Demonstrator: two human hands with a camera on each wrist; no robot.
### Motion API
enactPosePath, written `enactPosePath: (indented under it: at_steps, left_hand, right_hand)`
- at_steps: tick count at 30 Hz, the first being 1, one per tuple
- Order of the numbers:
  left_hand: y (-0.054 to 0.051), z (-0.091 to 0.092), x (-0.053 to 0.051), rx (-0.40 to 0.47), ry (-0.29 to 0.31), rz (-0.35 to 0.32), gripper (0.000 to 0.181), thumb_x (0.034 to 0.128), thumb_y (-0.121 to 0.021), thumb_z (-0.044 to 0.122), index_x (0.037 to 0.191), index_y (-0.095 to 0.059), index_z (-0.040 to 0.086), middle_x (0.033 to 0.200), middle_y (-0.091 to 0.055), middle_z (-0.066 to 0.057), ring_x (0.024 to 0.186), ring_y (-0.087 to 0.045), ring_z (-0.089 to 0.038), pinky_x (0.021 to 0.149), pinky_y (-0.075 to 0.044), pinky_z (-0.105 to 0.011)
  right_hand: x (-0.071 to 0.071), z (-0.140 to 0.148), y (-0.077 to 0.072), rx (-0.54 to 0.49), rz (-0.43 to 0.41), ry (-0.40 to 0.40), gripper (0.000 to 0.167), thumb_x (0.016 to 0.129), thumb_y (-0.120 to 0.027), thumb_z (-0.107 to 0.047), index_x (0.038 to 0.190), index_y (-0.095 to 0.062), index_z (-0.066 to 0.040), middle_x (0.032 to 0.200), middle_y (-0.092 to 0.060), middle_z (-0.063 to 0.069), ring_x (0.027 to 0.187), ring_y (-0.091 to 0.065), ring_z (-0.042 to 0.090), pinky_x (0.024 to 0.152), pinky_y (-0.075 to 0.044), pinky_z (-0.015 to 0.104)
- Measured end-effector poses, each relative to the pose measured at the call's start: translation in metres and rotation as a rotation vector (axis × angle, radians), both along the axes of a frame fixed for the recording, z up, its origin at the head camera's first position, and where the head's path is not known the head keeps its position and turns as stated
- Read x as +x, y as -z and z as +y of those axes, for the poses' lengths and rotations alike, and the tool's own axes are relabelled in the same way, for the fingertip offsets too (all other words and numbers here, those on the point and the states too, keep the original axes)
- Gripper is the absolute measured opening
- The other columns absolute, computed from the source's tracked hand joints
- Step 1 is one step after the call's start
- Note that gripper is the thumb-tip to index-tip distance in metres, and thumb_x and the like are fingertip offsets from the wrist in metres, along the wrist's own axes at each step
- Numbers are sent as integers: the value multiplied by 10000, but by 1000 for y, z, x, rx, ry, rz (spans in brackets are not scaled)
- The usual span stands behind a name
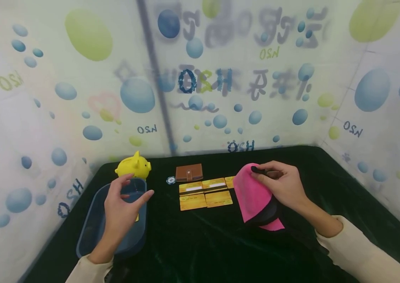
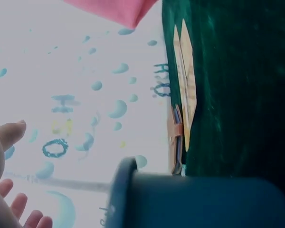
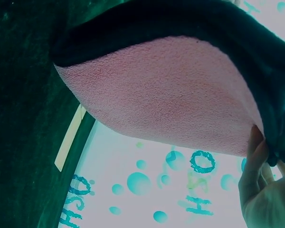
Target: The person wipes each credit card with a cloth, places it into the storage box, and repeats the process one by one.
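In the head view my right hand (image 1: 284,184) pinches the upper edge of a pink cloth (image 1: 251,192) with black parts, which hangs above the dark table. Up close in the right wrist view, the cloth (image 3: 156,90) has a fleecy pink face and a thick dark band, and fingertips grip one corner. My left hand (image 1: 122,214) is over a blue plastic basin (image 1: 88,230) with thumb and fingers spread apart, holding nothing. A bit of something yellow (image 1: 137,217) shows inside the basin beside the hand; the rest of it is hidden.
Several gold cards (image 1: 192,202) lie in rows on the dark green cloth (image 1: 185,247), partly behind the pink cloth. Behind them are a brown wallet (image 1: 189,173) and a poker chip (image 1: 170,180). A yellow piggy bank (image 1: 129,167) stands behind the basin. Patterned curtains (image 1: 221,98) enclose the table.
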State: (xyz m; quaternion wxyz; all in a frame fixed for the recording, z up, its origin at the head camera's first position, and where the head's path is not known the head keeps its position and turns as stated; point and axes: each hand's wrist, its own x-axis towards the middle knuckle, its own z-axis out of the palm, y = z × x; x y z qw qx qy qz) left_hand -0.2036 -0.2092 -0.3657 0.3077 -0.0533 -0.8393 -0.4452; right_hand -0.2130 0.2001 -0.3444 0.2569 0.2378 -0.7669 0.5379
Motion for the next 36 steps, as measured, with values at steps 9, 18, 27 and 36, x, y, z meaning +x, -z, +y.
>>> enactPosePath:
  at_steps: [9, 18, 27, 36]
  left_hand:
    - [-2, 15, 3, -70, 61, -19, 672, 768, -877, 202, 1328, -541, 44, 1339, -547, -125, 1170, -505, -312, 857, -485, -441]
    - [-4, 32, 4, -164, 145, -97, 718, 756, -883, 271, 1361, -539, 96, 1366, -527, -133, 1162, -478, -291, 853, -492, -467]
    - [3, 54, 5, -202, 232, -142, 713, 735, -895, 315, 1346, -574, 136, 1345, -545, -97, 1195, -503, -303, 867, -521, -485]
    - [12, 69, 0, -212, 283, -155, 678, 732, -897, 314, 1311, -606, 114, 1335, -566, -110, 1138, -500, -300, 953, -473, -548]
  right_hand:
    - [-1, 1, 0, 4, 6, 1, 231, 815, -766, 68, 1033, -739, 0, 925, -734, -7, 713, -708, 114, 581, -569, 231]
    - [0, 0, 1, -9, -9, 25, 222, 812, -768, 68, 1018, -740, -10, 908, -726, -35, 720, -714, 122, 606, -584, 245]
    - [3, 0, 3, -18, -12, 24, 223, 814, -763, 74, 1019, -740, -12, 909, -722, -38, 713, -713, 125, 603, -588, 254]
    - [4, -1, 3, -21, 7, 17, 259, 790, -765, 111, 1026, -734, 8, 924, -724, -44, 729, -713, 95, 625, -582, 222]
